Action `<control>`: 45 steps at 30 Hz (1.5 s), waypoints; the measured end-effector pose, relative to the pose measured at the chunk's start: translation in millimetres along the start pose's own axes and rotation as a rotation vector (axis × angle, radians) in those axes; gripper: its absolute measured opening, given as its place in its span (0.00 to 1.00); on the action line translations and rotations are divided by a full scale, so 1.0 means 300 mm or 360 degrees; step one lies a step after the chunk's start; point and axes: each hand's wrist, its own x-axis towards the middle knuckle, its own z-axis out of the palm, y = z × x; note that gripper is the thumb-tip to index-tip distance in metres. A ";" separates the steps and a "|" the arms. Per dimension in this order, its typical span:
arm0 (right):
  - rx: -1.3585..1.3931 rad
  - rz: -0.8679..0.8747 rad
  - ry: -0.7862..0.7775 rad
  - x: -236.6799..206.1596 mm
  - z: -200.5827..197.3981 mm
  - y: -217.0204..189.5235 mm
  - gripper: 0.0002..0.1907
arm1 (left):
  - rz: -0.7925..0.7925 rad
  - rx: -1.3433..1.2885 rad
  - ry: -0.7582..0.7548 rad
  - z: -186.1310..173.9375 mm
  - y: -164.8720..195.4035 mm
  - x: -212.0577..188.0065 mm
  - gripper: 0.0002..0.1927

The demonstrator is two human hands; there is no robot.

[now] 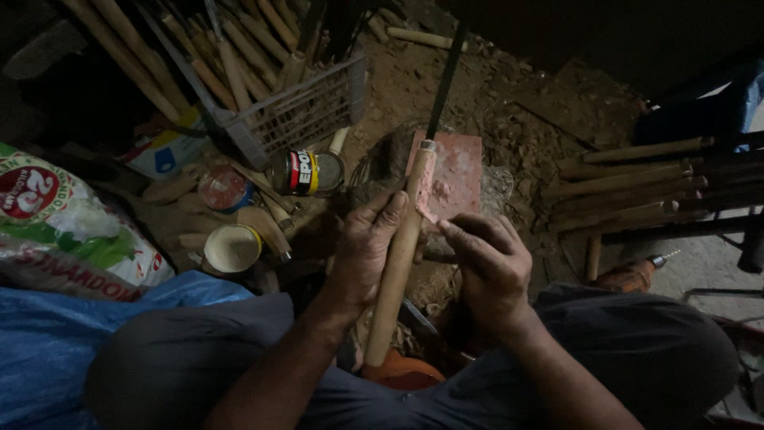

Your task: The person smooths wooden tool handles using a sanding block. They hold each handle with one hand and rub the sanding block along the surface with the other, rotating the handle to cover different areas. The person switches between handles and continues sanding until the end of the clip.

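Observation:
My left hand [362, 255] is wrapped around a long wooden handle [395, 263] that stands nearly upright between my knees. A thin dark metal blade [446, 80] sticks out of the handle's top end, past a small metal collar. My right hand [489, 267] sits just right of the handle, fingers curled and apart, thumb pointing toward the wood; I cannot tell if it touches it. Behind the handle lies a reddish brick [454, 171] on the dirt floor.
A grey plastic crate [294, 115] full of wooden sticks stands at the back left, with glue tins [306, 171] and a round lid [231, 248] beside it. More wooden handles [629, 187] are stacked at right. A printed sack [56, 223] and blue sheet lie left.

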 end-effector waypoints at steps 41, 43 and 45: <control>0.0178 0.0023 -0.0152 0.009 -0.076 0.036 0.16 | -0.0046 0.0401 -0.0062 0.028 0.065 -0.025 0.28; 0.0144 -0.0009 -0.0150 0.019 -0.081 0.034 0.18 | -0.0044 0.0443 -0.0044 0.033 0.066 -0.029 0.27; 0.0114 -0.0052 -0.0089 0.031 -0.082 0.034 0.19 | -0.0019 0.0505 -0.0070 0.034 0.070 -0.029 0.27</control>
